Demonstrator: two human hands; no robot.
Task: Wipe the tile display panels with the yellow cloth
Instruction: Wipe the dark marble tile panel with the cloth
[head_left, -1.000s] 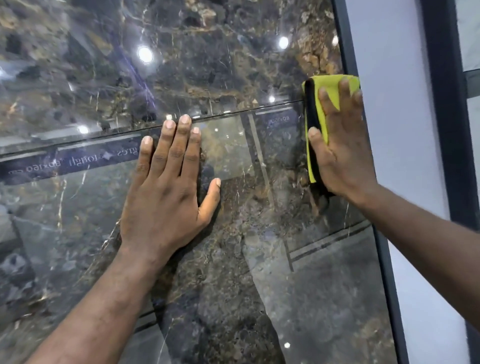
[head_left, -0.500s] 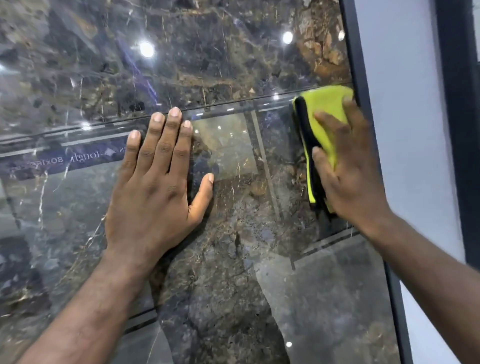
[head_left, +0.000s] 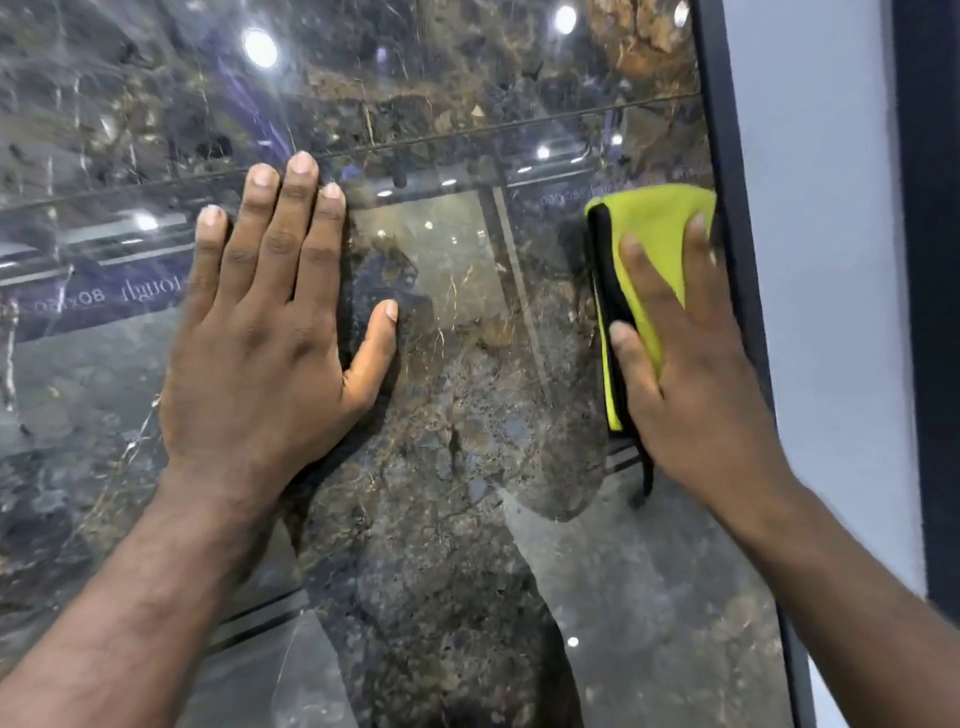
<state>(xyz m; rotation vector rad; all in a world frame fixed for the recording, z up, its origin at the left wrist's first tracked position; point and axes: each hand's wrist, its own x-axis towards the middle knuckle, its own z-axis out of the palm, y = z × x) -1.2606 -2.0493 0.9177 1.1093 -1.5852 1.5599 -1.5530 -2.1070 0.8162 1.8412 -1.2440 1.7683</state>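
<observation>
A glossy dark marble tile display panel (head_left: 467, 467) fills most of the view, with a thin horizontal joint across its upper part. My left hand (head_left: 270, 332) lies flat on the tile, fingers straight and together, thumb spread. My right hand (head_left: 685, 364) presses a folded yellow cloth (head_left: 649, 223) with a black edge against the tile, right beside the panel's dark right frame. Its fingers lie straight over the cloth.
A dark metal frame (head_left: 727, 208) borders the panel on the right. Beyond it is a pale wall (head_left: 821, 260) and another dark vertical strip (head_left: 930, 312). The tile reflects ceiling lights and mirrored lettering.
My right hand has slid the yellow cloth downward along the panel's right edge, from above the joint to below it. My left hand stays flat on the tile.
</observation>
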